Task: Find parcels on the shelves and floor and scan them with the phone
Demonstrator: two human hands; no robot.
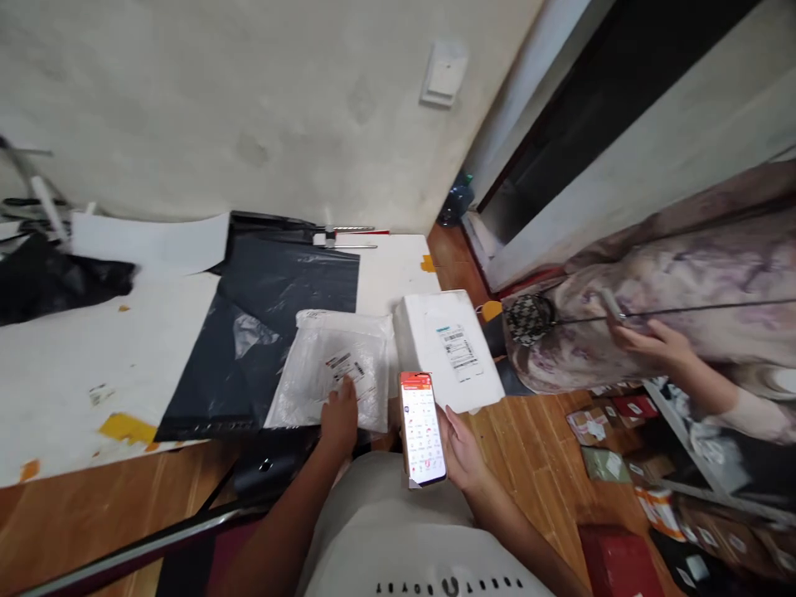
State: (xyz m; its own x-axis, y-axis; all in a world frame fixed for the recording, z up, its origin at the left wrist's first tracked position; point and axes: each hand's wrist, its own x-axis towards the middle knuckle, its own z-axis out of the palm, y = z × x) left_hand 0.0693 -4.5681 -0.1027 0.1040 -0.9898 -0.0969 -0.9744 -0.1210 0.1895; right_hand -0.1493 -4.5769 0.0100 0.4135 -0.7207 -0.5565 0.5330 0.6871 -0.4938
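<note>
My left hand [341, 413] rests on a bubble-wrapped parcel [303, 390] near the table's front edge. Its fingers are loosely extended, with the tips touching the lower edge of a printed shipping label [349, 362]. My right hand [463, 452] holds a smartphone [424, 431] upright over my lap, its lit screen showing a red top bar and rows of small icons. Just behind the phone sits a white box [429, 332] with a shipping label [460, 351] on its top. The parcel partly overlaps a black plastic mailer sheet [279, 274].
A white table [50, 373] runs along the wall, with a white paper sheet [152, 240] and black plastic [55, 278] on it. At the right, another person's hand [652, 344] holds a phone. Parcels [606, 464] fill a rack and the floor below. A water jug [456, 201] stands by the doorway.
</note>
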